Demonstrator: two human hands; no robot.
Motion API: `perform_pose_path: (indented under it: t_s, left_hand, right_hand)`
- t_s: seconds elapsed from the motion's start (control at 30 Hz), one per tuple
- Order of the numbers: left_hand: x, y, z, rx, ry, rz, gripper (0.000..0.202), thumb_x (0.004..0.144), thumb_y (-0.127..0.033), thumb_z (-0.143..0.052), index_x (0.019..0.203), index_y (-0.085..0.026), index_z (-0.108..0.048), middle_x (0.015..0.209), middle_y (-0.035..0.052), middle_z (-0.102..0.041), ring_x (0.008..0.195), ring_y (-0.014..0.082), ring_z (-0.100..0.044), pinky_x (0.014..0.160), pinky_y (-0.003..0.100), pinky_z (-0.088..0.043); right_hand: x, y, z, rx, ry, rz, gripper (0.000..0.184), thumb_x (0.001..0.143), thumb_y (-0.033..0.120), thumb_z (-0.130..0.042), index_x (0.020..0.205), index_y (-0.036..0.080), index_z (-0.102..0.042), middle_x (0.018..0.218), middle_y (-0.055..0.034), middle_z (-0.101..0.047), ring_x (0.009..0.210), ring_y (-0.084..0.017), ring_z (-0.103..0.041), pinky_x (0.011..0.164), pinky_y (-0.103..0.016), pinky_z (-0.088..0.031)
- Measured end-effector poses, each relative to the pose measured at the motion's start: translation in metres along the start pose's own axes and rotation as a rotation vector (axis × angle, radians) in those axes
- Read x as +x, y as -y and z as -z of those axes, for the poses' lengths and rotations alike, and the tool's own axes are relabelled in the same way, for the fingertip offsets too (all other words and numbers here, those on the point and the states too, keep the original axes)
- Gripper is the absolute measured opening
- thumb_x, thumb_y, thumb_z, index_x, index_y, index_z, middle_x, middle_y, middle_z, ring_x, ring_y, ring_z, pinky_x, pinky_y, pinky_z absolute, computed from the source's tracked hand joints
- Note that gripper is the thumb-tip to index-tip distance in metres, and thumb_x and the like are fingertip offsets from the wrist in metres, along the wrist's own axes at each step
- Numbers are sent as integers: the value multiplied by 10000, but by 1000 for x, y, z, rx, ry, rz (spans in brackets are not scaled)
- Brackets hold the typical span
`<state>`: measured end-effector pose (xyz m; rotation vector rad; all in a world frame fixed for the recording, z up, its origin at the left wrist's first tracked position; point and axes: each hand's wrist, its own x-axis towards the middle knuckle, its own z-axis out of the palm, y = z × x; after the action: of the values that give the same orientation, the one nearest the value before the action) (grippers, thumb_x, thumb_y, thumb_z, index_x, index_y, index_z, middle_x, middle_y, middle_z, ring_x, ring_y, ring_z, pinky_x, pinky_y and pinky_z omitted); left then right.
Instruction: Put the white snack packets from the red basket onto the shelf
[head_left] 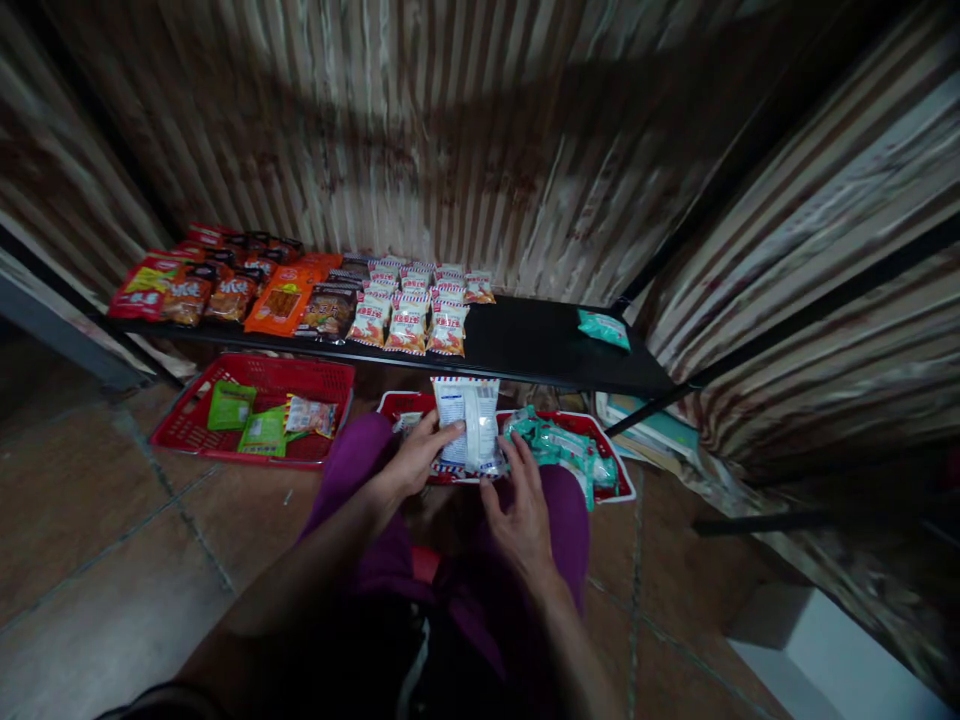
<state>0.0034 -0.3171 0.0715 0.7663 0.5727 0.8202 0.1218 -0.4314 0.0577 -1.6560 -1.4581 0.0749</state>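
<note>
A white snack bag [468, 415] with a striped top edge stands upright before me, its printed back side towards me. My left hand [420, 452] grips its left side, the thumb lying across the front. On the other side my right hand [519, 505] has its fingers apart, the tips at or close to the bag's lower right edge; whether they touch it I cannot tell. Behind the bag is a red basket [624, 478] with a white rim, holding several teal packets [566, 447] on its right. Several white and orange snack bags [409, 322] stand in rows on the black shelf [517, 340] above.
Left on the shelf are orange packs [281, 298], dark packs [330, 310] and red packs [142, 285]. One teal packet [604, 328] lies at its right end. A red basket [180, 425] with green packets [231, 405] sits on the floor. Black posts [652, 408] and a striped curtain [480, 150] surround the shelf.
</note>
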Motion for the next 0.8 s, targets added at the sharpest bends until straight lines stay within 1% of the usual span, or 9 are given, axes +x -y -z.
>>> perform_pose_path:
  t_s: [0.1, 0.2, 0.3, 0.4, 0.5, 0.6, 0.7, 0.77, 0.8]
  left_hand:
    - [-11, -7, -5, 81, 35, -52, 499, 628, -344, -785, 1055, -157, -606, 1031, 87, -688, 910, 228, -643, 818, 344, -480]
    - [-20, -12, -11, 136, 12, -112, 496, 642, -363, -774, 1064, -171, -598, 1048, 85, -680, 932, 230, -635, 822, 348, -486]
    - [-32, -18, -17, 207, -10, -150, 501, 679, -412, -742, 1104, -189, -600, 1113, 89, -662, 1014, 247, -613, 885, 367, -473]
    - [-49, -26, -22, 268, -4, -162, 524, 736, -441, -687, 1198, -217, -584, 1273, 80, -586, 1170, 259, -534, 995, 372, -412]
    - [-65, -33, -24, 314, -1, -187, 487, 774, -449, -644, 1210, -236, -597, 1365, 61, -511, 1279, 263, -436, 1054, 373, -358]
    - [-69, -35, -22, 312, 10, -220, 420, 812, -479, -578, 1148, -235, -641, 1338, 73, -534, 1239, 282, -473, 982, 398, -429]
    - [-60, -32, -15, 327, -142, -318, 343, 792, -444, -616, 1043, -219, -678, 1279, 82, -574, 1190, 265, -510, 957, 366, -441]
    - [-53, -31, -11, 338, -244, -340, 325, 746, -401, -678, 1012, -213, -678, 1222, 82, -605, 1170, 245, -521, 972, 341, -419]
    - [-50, -30, -9, 329, -264, -316, 342, 727, -392, -698, 1014, -209, -672, 1190, 86, -620, 1148, 239, -535, 964, 336, -420]
  right_hand:
    - [3, 13, 10, -107, 47, 135, 572, 864, 213, -463, 1413, 284, -315, 1498, -81, -299, 1376, -261, -288, 1080, -515, -318]
    - [3, 26, 10, -148, 44, 221, 595, 870, 232, -481, 1428, 291, -284, 1517, -72, -267, 1393, -260, -249, 1094, -520, -289]
    - [4, 35, 1, -118, 66, 189, 643, 844, 336, -555, 1428, 258, -298, 1520, -93, -261, 1392, -281, -247, 1101, -524, -273]
    - [7, 41, -8, 70, 102, -48, 805, 763, 459, -632, 1437, 198, -279, 1478, -138, -338, 1343, -310, -346, 1068, -517, -332]
    - [13, 46, -12, 376, 64, -306, 854, 698, 459, -685, 1418, 188, -314, 1399, -130, -456, 1225, -291, -497, 998, -451, -427]
    - [19, 48, -11, 765, -101, -517, 748, 661, 365, -716, 1339, 226, -433, 1259, -67, -592, 1086, -243, -596, 920, -380, -482]
    - [24, 44, -9, 1176, -193, -734, 574, 656, 294, -696, 1209, 263, -548, 1059, -11, -693, 931, -209, -659, 838, -363, -521]
    - [26, 42, -9, 1303, -186, -798, 452, 667, 294, -680, 1111, 249, -605, 969, -6, -718, 894, -202, -669, 829, -365, -527]
    - [26, 42, -8, 1337, -180, -810, 403, 675, 298, -674, 1070, 239, -623, 947, -8, -723, 895, -200, -669, 838, -365, -524]
